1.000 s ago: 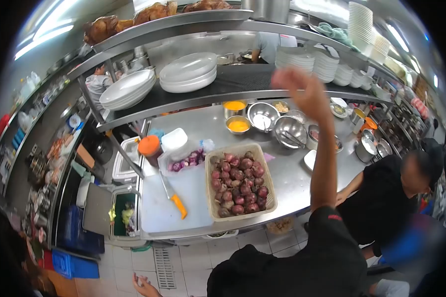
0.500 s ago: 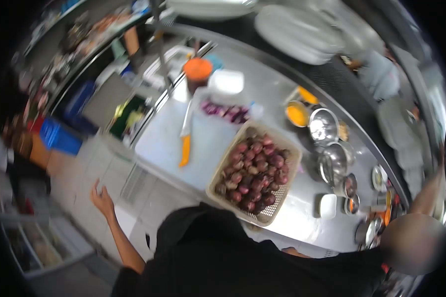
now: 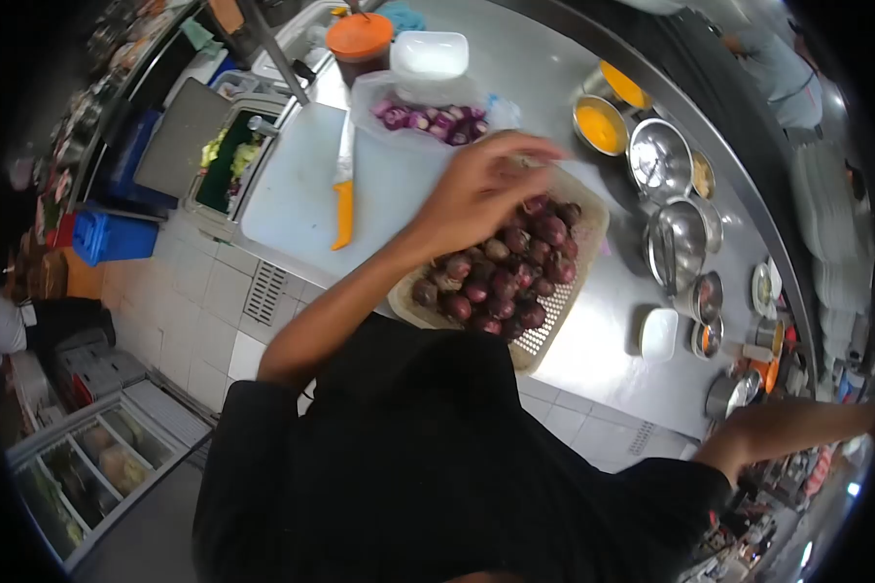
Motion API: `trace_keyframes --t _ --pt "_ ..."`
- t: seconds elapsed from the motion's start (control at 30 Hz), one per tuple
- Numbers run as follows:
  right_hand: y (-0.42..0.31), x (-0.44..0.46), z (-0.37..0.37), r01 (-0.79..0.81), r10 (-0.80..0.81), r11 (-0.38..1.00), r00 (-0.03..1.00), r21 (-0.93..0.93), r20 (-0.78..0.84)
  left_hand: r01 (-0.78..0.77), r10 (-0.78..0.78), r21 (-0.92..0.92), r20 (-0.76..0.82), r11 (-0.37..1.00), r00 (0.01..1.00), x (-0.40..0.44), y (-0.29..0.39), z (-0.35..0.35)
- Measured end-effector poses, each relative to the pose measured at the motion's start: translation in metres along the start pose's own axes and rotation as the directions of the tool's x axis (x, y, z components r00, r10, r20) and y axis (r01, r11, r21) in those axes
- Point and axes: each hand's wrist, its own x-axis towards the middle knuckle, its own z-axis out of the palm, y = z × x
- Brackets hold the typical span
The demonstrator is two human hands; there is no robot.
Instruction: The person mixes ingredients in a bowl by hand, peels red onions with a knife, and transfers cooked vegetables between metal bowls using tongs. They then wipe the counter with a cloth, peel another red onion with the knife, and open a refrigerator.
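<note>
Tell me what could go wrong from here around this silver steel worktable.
The yellow-handled steel knife lies loose on the white cutting board, its handle towards the left forearm; a careless sweep might knock it or cause a cut.
The round red onions are piled in the beige perforated basket under the bare left hand, so a bump could send some rolling.
The basket's near end is by the worktable's edge; a pull might tip it.

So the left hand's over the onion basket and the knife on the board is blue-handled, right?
Not blue: in the head view, the knife on the board has a yellow-orange handle. The left hand is over the onion basket.
</note>
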Motion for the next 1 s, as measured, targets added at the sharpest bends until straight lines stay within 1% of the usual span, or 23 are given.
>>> trace_keyframes --t 0.03,0.1,0.13,0.17,0.2,0.27,0.3,0.37,0.4,0.47,0.5,0.53,0.57,0.6,0.67,0.7,0.77,0.8,0.83,0.87,0.9,0.93,1.0 --pt "-0.025 0.007 -0.027 0.066 -0.051 0.997 0.964 0.047 -0.262 0.065 -0.061 -0.031 0.120 0.997 0.991 0.017 0.016 0.027" --pt "-0.064 0.005 -0.056 0.225 -0.103 0.970 0.725 0.094 -0.681 0.069 0.004 -0.183 0.372 0.981 0.928 0.043 0.027 0.090" --pt "-0.078 0.001 -0.060 0.295 -0.094 0.950 0.578 0.100 -0.810 0.084 0.052 -0.273 0.455 0.958 0.889 0.051 0.026 0.127" --pt "-0.089 -0.007 -0.058 0.357 -0.082 0.930 0.446 0.093 -0.891 0.230 -0.055 -0.247 0.559 0.942 0.827 0.051 0.053 0.145" --pt "-0.100 -0.013 -0.051 0.387 -0.054 0.917 0.362 0.097 -0.931 0.222 -0.050 -0.246 0.557 0.943 0.829 0.048 0.047 0.171" --pt "-0.120 -0.025 -0.028 0.390 0.010 0.911 0.298 0.131 -0.955 -0.275 0.315 -0.168 0.306 0.947 0.898 0.043 0.014 0.230" --pt "-0.130 -0.026 -0.018 0.375 0.042 0.914 0.293 0.155 -0.955 -0.496 0.502 -0.081 0.197 0.864 0.842 0.041 0.006 0.242" --pt "-0.141 -0.028 -0.005 0.319 0.091 0.930 0.285 0.184 -0.954 -0.256 0.350 -0.317 0.290 0.913 0.891 0.029 0.017 0.228" --pt "-0.130 -0.031 -0.006 0.275 0.099 0.949 0.200 0.153 -0.975 -0.098 0.269 -0.379 0.430 0.920 0.862 0.033 0.024 0.222" --pt "-0.092 -0.033 -0.037 0.219 -0.158 0.966 0.085 -0.136 -0.984 0.173 0.102 -0.290 0.733 0.941 0.673 0.051 0.035 0.214" --pt "-0.082 -0.032 -0.068 0.152 -0.240 0.961 0.031 -0.232 -0.970 0.219 0.060 -0.235 0.799 0.947 0.598 0.052 0.042 0.216" --pt "-0.072 -0.033 -0.099 0.076 -0.319 0.944 -0.022 -0.320 -0.947 0.188 0.118 -0.302 0.762 0.935 0.637 0.046 0.052 0.220" --pt "-0.076 -0.016 -0.140 0.214 -0.253 0.927 -0.256 -0.309 -0.933 0.151 0.162 -0.365 0.698 0.919 0.698 0.033 0.053 0.214" --pt "-0.076 -0.002 -0.182 0.237 -0.244 0.912 -0.345 -0.335 -0.907 -0.075 0.235 -0.243 0.741 0.967 0.630 0.029 0.046 0.201" --pt "-0.058 0.025 -0.264 0.113 -0.318 0.929 -0.251 -0.353 -0.915 -0.199 0.143 -0.038 0.823 0.979 0.549 0.021 0.041 0.162" --pt "-0.047 0.043 -0.300 0.022 -0.344 0.936 -0.135 -0.350 -0.929 -0.081 -0.009 0.060 0.851 0.995 0.525 0.015 0.041 0.139" --pt "-0.013 0.085 -0.342 -0.171 -0.311 0.924 0.179 -0.341 -0.933 -0.066 -0.123 0.206 0.780 0.976 0.614 0.007 0.002 0.092" --pt "0.005 0.102 -0.346 -0.253 -0.264 0.901 0.327 -0.354 -0.907 0.035 -0.179 0.212 0.714 0.977 0.677 0.003 -0.013 0.068" --pt "0.014 0.115 -0.336 -0.307 -0.228 0.871 0.439 -0.384 -0.869 -0.001 -0.211 0.308 0.654 0.951 0.727 0.000 -0.011 0.042" --pt "0.023 0.127 -0.323 -0.330 -0.212 0.848 0.505 -0.414 -0.837 0.073 -0.236 0.288 0.586 0.955 0.775 -0.005 -0.035 0.011" --pt "0.022 0.129 -0.303 -0.328 -0.223 0.834 0.534 -0.443 -0.816 0.024 -0.169 0.272 0.525 0.962 0.834 -0.009 -0.048 -0.016" --pt "0.017 0.125 -0.283 -0.305 -0.260 0.829 0.531 -0.468 -0.807 0.213 -0.358 0.387 0.356 0.897 0.863 -0.013 -0.043 -0.033" --pt "-0.009 0.102 -0.248 -0.216 -0.374 0.833 0.460 -0.509 -0.806 0.179 -0.307 0.561 0.141 0.808 0.941 -0.024 -0.058 -0.067"
